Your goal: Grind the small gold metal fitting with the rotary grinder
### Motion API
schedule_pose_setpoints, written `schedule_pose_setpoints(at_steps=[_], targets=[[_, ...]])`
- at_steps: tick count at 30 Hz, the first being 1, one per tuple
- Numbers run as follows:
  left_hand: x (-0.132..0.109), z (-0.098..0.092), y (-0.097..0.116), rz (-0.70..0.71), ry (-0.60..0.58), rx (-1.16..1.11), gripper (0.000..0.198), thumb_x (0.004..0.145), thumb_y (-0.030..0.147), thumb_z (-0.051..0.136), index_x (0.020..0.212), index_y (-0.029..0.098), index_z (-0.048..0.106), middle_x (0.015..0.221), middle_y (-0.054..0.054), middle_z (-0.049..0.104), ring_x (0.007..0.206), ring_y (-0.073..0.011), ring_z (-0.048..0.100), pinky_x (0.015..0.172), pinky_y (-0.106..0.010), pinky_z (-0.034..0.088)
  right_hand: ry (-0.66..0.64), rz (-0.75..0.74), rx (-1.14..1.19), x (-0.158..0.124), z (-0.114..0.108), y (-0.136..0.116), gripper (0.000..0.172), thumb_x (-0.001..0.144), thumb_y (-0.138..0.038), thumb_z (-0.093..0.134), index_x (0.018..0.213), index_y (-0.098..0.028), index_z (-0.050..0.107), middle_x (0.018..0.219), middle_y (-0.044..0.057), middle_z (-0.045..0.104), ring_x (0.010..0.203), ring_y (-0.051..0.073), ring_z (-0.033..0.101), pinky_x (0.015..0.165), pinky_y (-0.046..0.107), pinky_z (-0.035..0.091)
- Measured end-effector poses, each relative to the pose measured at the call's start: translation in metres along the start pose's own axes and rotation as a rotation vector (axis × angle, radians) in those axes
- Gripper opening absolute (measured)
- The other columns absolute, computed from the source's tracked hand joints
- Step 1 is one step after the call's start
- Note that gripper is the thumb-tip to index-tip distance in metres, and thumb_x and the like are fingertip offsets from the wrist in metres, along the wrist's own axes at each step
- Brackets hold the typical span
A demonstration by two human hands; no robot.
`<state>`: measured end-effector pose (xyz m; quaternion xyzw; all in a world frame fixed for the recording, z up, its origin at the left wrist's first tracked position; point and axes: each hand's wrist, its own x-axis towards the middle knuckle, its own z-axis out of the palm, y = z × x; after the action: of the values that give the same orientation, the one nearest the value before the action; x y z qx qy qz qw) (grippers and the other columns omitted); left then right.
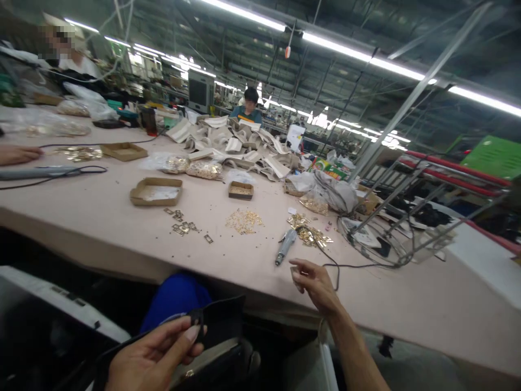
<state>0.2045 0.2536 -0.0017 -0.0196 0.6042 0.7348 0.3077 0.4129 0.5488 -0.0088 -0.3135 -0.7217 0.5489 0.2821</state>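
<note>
My left hand point(152, 353) is low at the near edge, thumb and fingers pinched on a black strap-like piece point(220, 323) that hangs in front of the table edge. My right hand point(313, 282) hovers over the beige table point(101, 217) with fingers loosely curled and nothing in them, a little short of a grey electric screwdriver point(285, 245) lying on the table with its cord running right. Left of the screwdriver lie a pile of small gold parts point(244, 221) and several metal buckles point(183, 225). More gold hardware point(311, 234) sits just beyond the tool.
Shallow cardboard trays point(157, 191) and a small box point(241, 190) stand mid-table, with bags of gold parts and a heap of beige pieces point(236, 146) behind. A metal rack point(411, 212) stands at right. Another person's hand point(18, 155) rests at far left; people sit beyond.
</note>
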Motion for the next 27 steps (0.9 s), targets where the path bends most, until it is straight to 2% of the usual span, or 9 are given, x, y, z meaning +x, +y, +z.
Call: schedule_pose_setpoints(at_steps=[2, 5, 9, 12, 17, 27], targets=[[-0.011, 0.003, 0.010, 0.064, -0.049, 0.029, 0.042, 0.056, 0.035, 0.096, 0.086, 0.010, 0.078, 0.071, -0.009, 0.080, 0.054, -0.0190, 0.072, 0.052, -0.023, 0.057, -0.033, 0.014, 0.184, -0.013, 0.032, -0.020, 0.038, 0.081, -0.038, 0.080, 0.111, -0.015, 0.075, 0.073, 0.001, 0.060, 0.056, 0.013, 0.051, 0.052, 0.027, 0.041], [-0.020, 0.008, 0.018, 0.097, -0.134, 0.063, 0.031, 0.065, 0.032, 0.089, 0.083, 0.007, 0.078, 0.070, -0.013, 0.079, 0.053, -0.0192, 0.072, 0.051, -0.024, 0.054, -0.086, 0.029, 0.227, -0.030, 0.077, -0.049, 0.032, 0.080, -0.036, 0.084, 0.105, -0.018, 0.077, 0.070, 0.002, 0.062, 0.054, 0.013, 0.052, 0.050, 0.026, 0.042], [-0.024, 0.009, 0.016, 0.095, -0.127, 0.058, 0.029, 0.066, 0.029, 0.087, 0.082, 0.007, 0.078, 0.071, -0.014, 0.079, 0.054, -0.0209, 0.073, 0.051, -0.024, 0.053, -0.276, -0.006, 0.263, -0.045, 0.127, -0.079, 0.024, 0.084, -0.037, 0.081, 0.102, -0.021, 0.079, 0.077, 0.003, 0.065, 0.057, 0.014, 0.057, 0.050, 0.025, 0.044], [-0.027, 0.007, 0.015, 0.099, -0.136, 0.074, 0.027, 0.067, 0.029, 0.086, 0.082, 0.007, 0.078, 0.068, -0.014, 0.078, 0.055, -0.0220, 0.073, 0.052, -0.025, 0.054, -0.377, -0.025, 0.262, -0.050, 0.153, -0.090, 0.021, 0.086, -0.039, 0.079, 0.098, -0.021, 0.080, 0.080, 0.003, 0.065, 0.058, 0.013, 0.058, 0.051, 0.024, 0.046], [-0.032, 0.006, 0.021, 0.124, -0.225, 0.070, 0.018, 0.072, 0.022, 0.079, 0.083, 0.007, 0.080, 0.068, -0.013, 0.078, 0.057, -0.0210, 0.072, 0.056, -0.027, 0.055, -0.423, 0.001, 0.242, -0.052, 0.172, -0.093, 0.023, 0.086, -0.041, 0.079, 0.093, -0.019, 0.080, 0.079, 0.003, 0.065, 0.057, 0.013, 0.060, 0.051, 0.025, 0.049], [-0.035, -0.001, 0.026, 0.127, -0.354, 0.062, 0.019, 0.078, 0.017, 0.070, 0.089, 0.010, 0.084, 0.075, -0.012, 0.080, 0.064, -0.0215, 0.074, 0.064, -0.029, 0.057, -0.378, 0.013, 0.201, -0.056, 0.178, -0.096, 0.028, 0.081, -0.047, 0.083, 0.088, -0.020, 0.081, 0.075, 0.003, 0.064, 0.056, 0.014, 0.060, 0.050, 0.026, 0.050]])
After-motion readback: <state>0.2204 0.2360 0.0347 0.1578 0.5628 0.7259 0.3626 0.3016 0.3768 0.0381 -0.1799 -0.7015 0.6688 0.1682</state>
